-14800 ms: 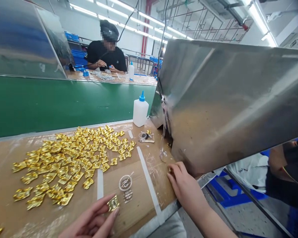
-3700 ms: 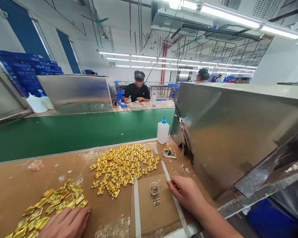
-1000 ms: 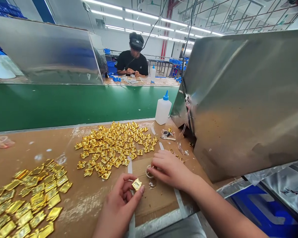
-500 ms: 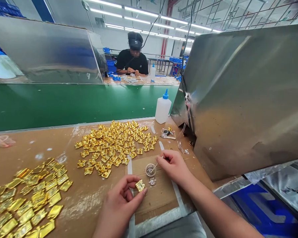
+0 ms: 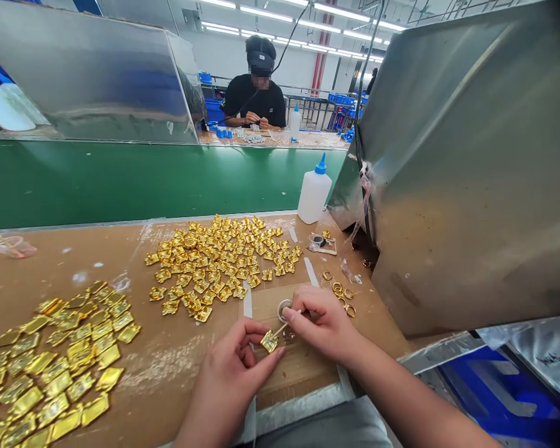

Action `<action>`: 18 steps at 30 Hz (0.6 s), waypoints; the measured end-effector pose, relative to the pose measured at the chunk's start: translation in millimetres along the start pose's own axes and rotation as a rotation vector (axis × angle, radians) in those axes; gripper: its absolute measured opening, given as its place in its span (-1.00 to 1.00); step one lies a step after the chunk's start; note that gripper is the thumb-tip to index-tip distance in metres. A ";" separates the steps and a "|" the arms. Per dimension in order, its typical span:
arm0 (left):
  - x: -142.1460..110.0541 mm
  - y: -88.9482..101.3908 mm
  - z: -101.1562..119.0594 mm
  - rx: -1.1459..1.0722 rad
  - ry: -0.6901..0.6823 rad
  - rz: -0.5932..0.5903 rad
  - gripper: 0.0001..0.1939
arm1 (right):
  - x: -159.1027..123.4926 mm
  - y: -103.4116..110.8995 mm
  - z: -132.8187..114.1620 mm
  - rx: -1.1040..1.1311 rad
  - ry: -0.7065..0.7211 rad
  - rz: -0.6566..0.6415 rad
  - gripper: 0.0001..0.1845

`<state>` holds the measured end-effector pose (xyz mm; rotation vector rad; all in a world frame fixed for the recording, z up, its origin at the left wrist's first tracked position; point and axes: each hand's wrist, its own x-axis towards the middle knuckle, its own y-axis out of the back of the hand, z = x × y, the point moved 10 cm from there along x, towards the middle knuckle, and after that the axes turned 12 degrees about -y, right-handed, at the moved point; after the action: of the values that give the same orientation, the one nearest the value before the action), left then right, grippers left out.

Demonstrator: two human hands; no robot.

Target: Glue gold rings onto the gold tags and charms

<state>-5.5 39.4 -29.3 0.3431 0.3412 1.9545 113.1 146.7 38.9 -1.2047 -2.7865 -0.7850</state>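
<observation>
Between the thumb and fingers of my left hand [image 5: 237, 361] is a small gold metal piece [image 5: 269, 341], its recessed side facing up. My right hand [image 5: 322, 320] pinches a thin pale stick [image 5: 284, 328], whose tip reaches the gold piece. Behind the right hand's fingers stands a small round cup [image 5: 284, 308], partly covered. A clear, shiny bit [image 5: 289, 336] on the cardboard is mostly hidden under the right hand. Beyond my hands lies a heap of small gold pieces [image 5: 224, 261]. Larger flat gold pieces [image 5: 74, 354] spread out on the left.
A white squeeze bottle [image 5: 314, 193] with a blue tip stands at the bench's back edge. Several gold rings [image 5: 338, 289] lie right of my hand. A metal panel [image 5: 466, 174] rises on the right. Across the green belt [image 5: 144, 183] sits a person [image 5: 254, 99] handling small parts.
My right hand has moved the stick from the cup leftward and down to the gold piece in my left hand. The view has shifted slightly, and the gold rings now show.
</observation>
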 end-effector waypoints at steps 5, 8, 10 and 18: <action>0.3 -1.1 1.5 0.000 0.003 -0.008 -0.74 | -0.2 -2.8 -4.2 -0.020 0.052 -0.012 -0.65; 1.0 -0.8 2.4 -0.003 0.004 -0.007 -0.75 | -0.8 -4.5 -4.3 -0.034 0.062 -0.017 -0.66; 1.0 -0.5 2.9 -0.007 0.005 -0.006 -0.74 | -1.4 -5.5 -4.9 -0.042 0.073 -0.019 -0.66; -1.2 -2.4 2.4 0.003 0.021 -0.020 -0.74 | -2.3 -4.1 -10.0 -0.024 0.137 -0.006 -0.68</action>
<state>-2.1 39.4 -28.1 0.3203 0.3601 1.9392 110.0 138.3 45.3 -1.1012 -2.6792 -0.8692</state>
